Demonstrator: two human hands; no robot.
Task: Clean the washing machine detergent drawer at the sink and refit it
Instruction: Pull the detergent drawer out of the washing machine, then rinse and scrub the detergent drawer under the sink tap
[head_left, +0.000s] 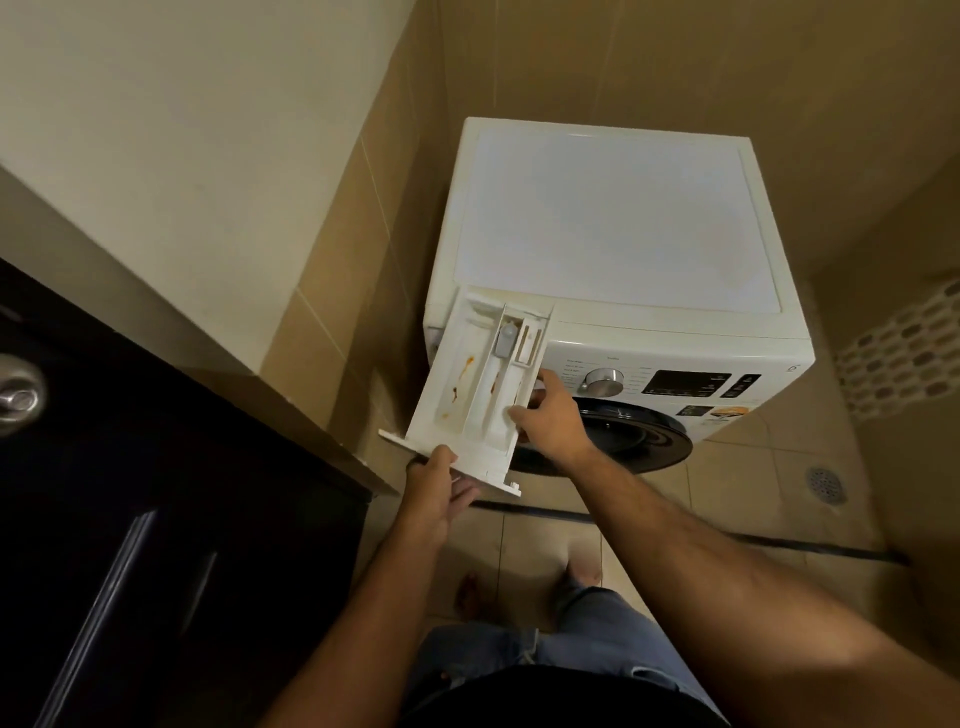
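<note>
Head view: white plastic detergent drawer (480, 384), long and divided into compartments, pulled far out of the top left corner of a white front-loading washing machine (618, 223), back end at the slot mouth, whether caught inside or already free not clear. Brown and orange stains in the wide left compartment, a grey siphon cap in the narrow middle one, so cleaning not yet done. Left hand (439, 493) under the drawer's front panel, thumb on top and fingers curled beneath, pinching the panel, probably to carry the weight. Right hand (545, 415) at the drawer's right wall, thumb over the rim and fingers curled along the outside, gripping it, likely to steady and steer the drawer straight out without tipping residue.

Just right of the drawer, silver round program dial (602, 382) and dark display panel (685, 383); below, dark round door (623, 436). Close on the left, dark wooden door (130, 493) with a metal knob (18, 397), narrowing the passage. Beige tiled floor (727, 493) with a round metal drain (826, 484) to the right. No sink in sight.
</note>
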